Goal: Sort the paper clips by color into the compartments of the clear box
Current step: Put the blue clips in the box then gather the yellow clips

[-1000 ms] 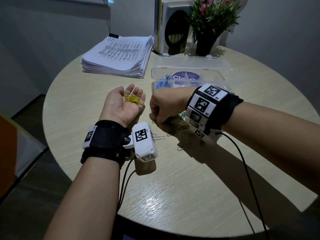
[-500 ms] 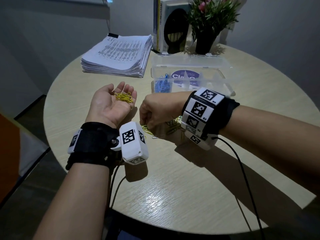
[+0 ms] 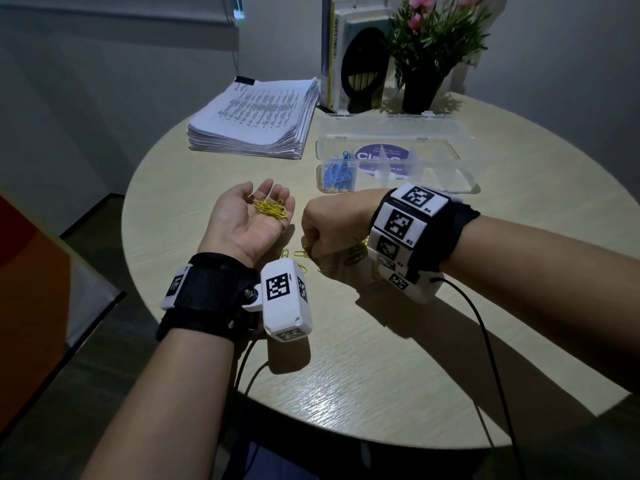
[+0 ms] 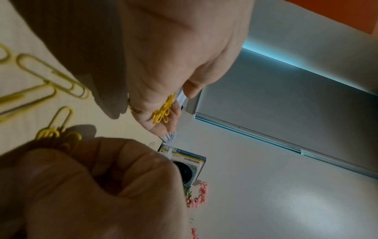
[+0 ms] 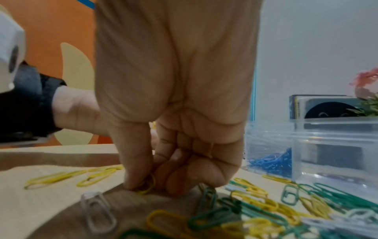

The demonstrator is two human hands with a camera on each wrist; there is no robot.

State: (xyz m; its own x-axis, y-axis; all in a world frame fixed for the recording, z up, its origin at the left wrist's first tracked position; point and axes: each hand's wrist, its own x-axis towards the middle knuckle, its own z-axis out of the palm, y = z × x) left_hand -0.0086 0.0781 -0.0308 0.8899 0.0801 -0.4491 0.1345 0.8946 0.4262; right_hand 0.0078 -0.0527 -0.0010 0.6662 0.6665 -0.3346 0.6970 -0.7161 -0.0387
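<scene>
My left hand lies palm up above the table, cupping several yellow paper clips on its loosely bent fingers; those same cupped clips show in the left wrist view. Just to its right, my right hand is knuckles-up, fingertips on the table. Its thumb and forefinger pinch a yellow clip. A mixed pile of green, yellow and white clips lies under that wrist. The clear box stands open behind, with blue clips in its left compartment.
Loose yellow clips lie on the wood table between my hands. A paper stack, books and a potted plant stand at the back. Cables trail from both wrists over the table's near edge.
My right hand has shifted off the mixed pile toward the loose yellow clips and pinched one. The left hand has stayed palm up with its yellow clips.
</scene>
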